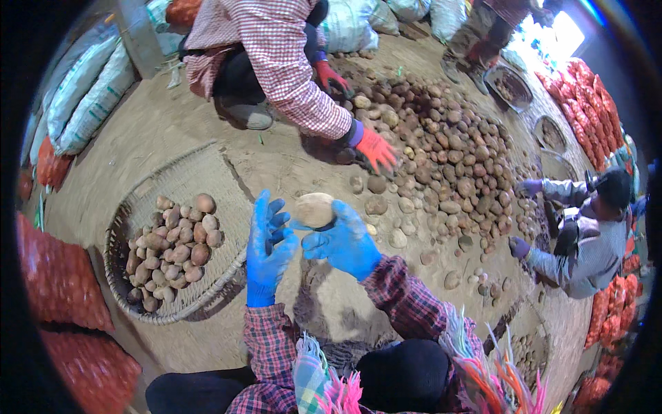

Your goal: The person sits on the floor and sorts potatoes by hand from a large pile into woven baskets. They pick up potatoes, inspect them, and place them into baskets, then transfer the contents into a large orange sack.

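Observation:
My right hand, in a blue glove, grips a large pale potato by its right side, above the bare ground. Just to its left my left hand, also gloved in blue, is raised with its fingers apart and holds nothing. A shallow woven basket lies to the left, with a heap of potatoes in its lower left part. Ahead and to the right a big pile of potatoes is spread over the earth floor, with loose ones around its near edge.
A co-worker in red gloves squats ahead at the pile; another, in purple gloves, sits at its right. A third person stands farther back. Filled red mesh sacks lie at left, white sacks behind them. Smaller baskets stand far right.

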Demonstrator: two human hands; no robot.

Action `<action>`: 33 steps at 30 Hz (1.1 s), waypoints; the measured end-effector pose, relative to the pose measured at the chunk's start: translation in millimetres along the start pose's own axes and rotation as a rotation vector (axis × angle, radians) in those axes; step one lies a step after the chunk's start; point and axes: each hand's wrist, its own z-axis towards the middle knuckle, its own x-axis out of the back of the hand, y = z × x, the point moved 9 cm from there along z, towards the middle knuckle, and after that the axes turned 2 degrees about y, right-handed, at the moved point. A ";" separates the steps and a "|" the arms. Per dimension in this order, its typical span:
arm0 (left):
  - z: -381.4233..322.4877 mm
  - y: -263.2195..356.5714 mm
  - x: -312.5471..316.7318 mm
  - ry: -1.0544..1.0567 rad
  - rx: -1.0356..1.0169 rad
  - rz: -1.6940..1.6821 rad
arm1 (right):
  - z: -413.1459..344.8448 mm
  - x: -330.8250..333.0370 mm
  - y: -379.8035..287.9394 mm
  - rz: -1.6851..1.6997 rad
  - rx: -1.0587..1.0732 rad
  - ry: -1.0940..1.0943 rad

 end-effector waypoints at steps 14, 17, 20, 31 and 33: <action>-25.3 -47.7 174.2 0.443 -0.224 -1.196 | -143.7 209.1 -23.7 -1.477 0.348 0.921; -2.6 -56.7 94.8 0.010 -0.031 -1.273 | -164.6 245.0 -53.1 -1.590 0.327 1.037; -11.7 -144.9 17.0 0.237 0.448 -0.524 | -150.5 262.6 -47.0 -1.788 0.127 1.085; 24.7 -237.0 -261.3 -0.678 -0.250 0.834 | -210.8 306.7 -39.4 -0.744 0.609 0.944; 39.2 -252.7 -303.3 -0.718 -0.531 1.010 | -252.3 320.3 -28.5 -0.222 0.590 0.855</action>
